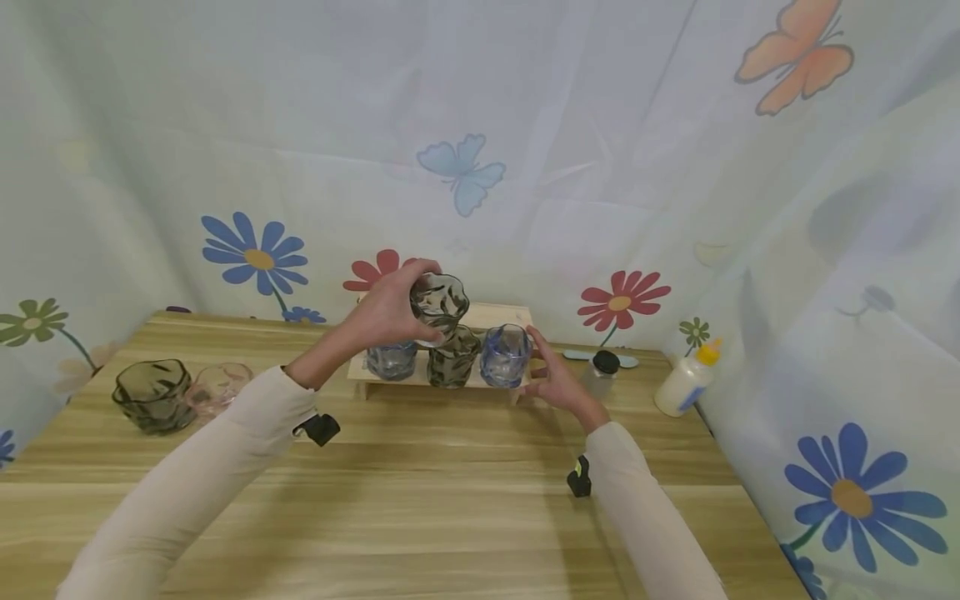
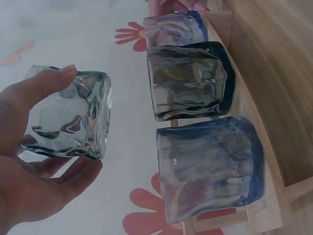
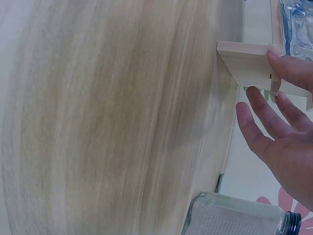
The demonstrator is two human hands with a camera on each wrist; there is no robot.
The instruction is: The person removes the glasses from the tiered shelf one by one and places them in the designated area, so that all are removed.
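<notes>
My left hand (image 1: 390, 304) holds a grey-green glass tumbler (image 1: 442, 298) by its sides, thumb on one side and fingers on the other, raised above the small wooden rack (image 1: 412, 381). On the rack's front shelf stand three tumblers in a row: a pale blue one (image 2: 210, 169), a dark grey-green one (image 2: 190, 81) and a blue-violet one (image 1: 505, 357). At the rack's right end is my right hand (image 1: 558, 379), its fingers spread and fairly straight. In the right wrist view its thumb lies right at the edge of the rack's wooden end.
At the table's left stand a dark tumbler (image 1: 153, 396) and a pink tumbler (image 1: 220, 387). Right of the rack are a black-lidded glass jar (image 1: 602, 375) and a white glue bottle (image 1: 684, 387) with a yellow cap. A flowered curtain (image 1: 337, 183) hangs behind the table.
</notes>
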